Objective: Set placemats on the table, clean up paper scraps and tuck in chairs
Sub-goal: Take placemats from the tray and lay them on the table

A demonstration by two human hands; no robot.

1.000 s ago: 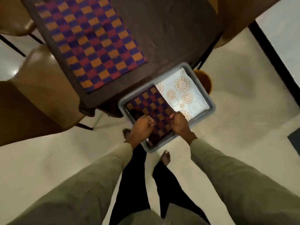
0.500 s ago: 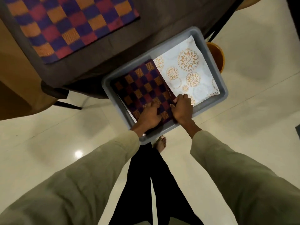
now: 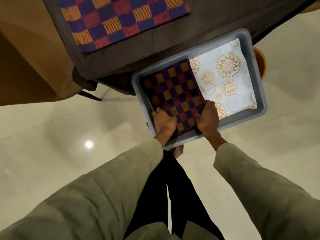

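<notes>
Both hands have slid to the folded mat's [image 3: 174, 94] near corners in the tray [image 3: 258, 80]: left hand [image 3: 164, 121] and right hand [image 3: 207, 118] each grip its edge. Another mat [image 3: 121, 19] lies on the table [image 3: 216, 19] beyond the tray.

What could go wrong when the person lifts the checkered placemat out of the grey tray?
Both hands, left hand and right hand, grip only the near edge of the folded checkered placemat, so it may unfold or sag. It overlaps the white floral cloth and may drag it out of the grey tray.
</notes>
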